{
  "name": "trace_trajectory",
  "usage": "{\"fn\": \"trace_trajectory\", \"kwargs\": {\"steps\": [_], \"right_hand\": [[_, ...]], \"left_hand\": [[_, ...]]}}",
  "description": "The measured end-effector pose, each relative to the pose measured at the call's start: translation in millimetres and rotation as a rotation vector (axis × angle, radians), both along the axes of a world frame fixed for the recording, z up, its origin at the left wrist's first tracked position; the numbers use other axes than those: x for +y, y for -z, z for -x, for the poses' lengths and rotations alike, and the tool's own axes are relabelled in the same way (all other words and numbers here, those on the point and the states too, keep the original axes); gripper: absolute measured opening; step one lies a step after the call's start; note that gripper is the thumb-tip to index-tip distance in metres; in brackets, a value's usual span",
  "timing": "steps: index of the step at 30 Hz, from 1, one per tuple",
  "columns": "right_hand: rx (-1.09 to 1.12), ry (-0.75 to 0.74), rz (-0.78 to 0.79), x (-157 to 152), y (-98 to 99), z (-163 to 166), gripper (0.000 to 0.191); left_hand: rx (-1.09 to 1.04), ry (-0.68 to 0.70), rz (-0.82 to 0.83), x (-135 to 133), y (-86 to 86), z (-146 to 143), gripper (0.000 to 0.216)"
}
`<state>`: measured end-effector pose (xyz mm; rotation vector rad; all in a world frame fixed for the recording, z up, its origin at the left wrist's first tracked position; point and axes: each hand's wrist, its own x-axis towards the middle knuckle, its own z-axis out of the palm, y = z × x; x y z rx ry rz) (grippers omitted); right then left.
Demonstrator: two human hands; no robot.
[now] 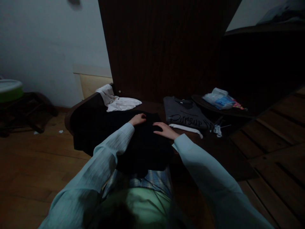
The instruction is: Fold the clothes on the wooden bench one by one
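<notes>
A black garment lies spread over the dark wooden bench in front of me, its near edge reaching my lap. Its folds are hard to make out in the dim light. On its upper middle part is my left hand, fingers curled and closed on the cloth. Just to the right, my right hand rests over the garment's right side, fingers stretched out and thumb apart. A dark grey T-shirt with black lettering lies folded beyond my right hand.
A white cloth drapes over the bench's left armrest. A white strip lies along the grey shirt's near edge. Plastic packages sit on a round dark surface at right. At far left, a green tub stands on a stool.
</notes>
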<state>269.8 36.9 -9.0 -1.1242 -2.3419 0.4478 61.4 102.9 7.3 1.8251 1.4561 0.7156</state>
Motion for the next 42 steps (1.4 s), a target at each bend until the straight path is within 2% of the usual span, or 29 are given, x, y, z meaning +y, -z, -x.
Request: {"fn": "trace_trajectory", "kwargs": {"steps": [3,6,9,13,16,19,21,24,30,35,37,42], "right_hand": [[-0.081,0.001,-0.082,-12.2,10.7,3.5,0.033],[-0.046,-0.014,-0.095,-17.4,12.4,3.8,0.029],[0.114,0.032,-0.105,-20.9,4.9,-1.0,0.019],[0.289,0.216,-0.039,-33.4,-3.7,-15.8,0.021],[0.258,0.21,0.11,-48.4,-2.9,-27.1,0.026],[0.131,0.136,0.116,-62.7,-0.2,-33.0,0.04],[0.08,0.117,0.054,-69.1,0.9,-34.6,0.037],[0.093,0.094,-0.016,-73.2,1.8,-37.0,0.022],[0.095,0.145,-0.202,-76.5,5.6,-39.9,0.027],[0.009,0.067,-0.228,-78.9,8.6,-38.0,0.027],[0.017,0.068,-0.232,-78.9,8.4,-38.7,0.026],[0.042,0.19,-0.255,-78.1,4.6,-42.5,0.023]], "left_hand": [[0.068,-0.014,0.026,11.5,-8.2,-16.7,0.03],[0.061,0.019,0.035,18.9,-8.1,-41.4,0.031],[-0.081,0.099,0.003,21.7,-1.3,-60.3,0.026],[-0.328,0.167,0.07,22.8,10.1,-65.3,0.017],[-0.532,0.116,0.182,23.0,15.9,-61.8,0.013],[-0.639,0.085,0.269,22.4,17.7,-60.1,0.006],[-0.652,0.089,0.287,22.1,17.0,-59.9,0.004],[-0.678,0.095,0.304,22.6,14.3,-58.5,0.008],[-0.706,0.059,0.377,23.9,8.9,-52.9,0.022],[-0.673,0.074,0.454,21.0,0.8,-54.3,0.005],[-0.645,0.059,0.451,21.6,-2.0,-56.3,0.007],[-0.59,-0.002,0.357,30.0,2.9,-59.5,0.012]]}}
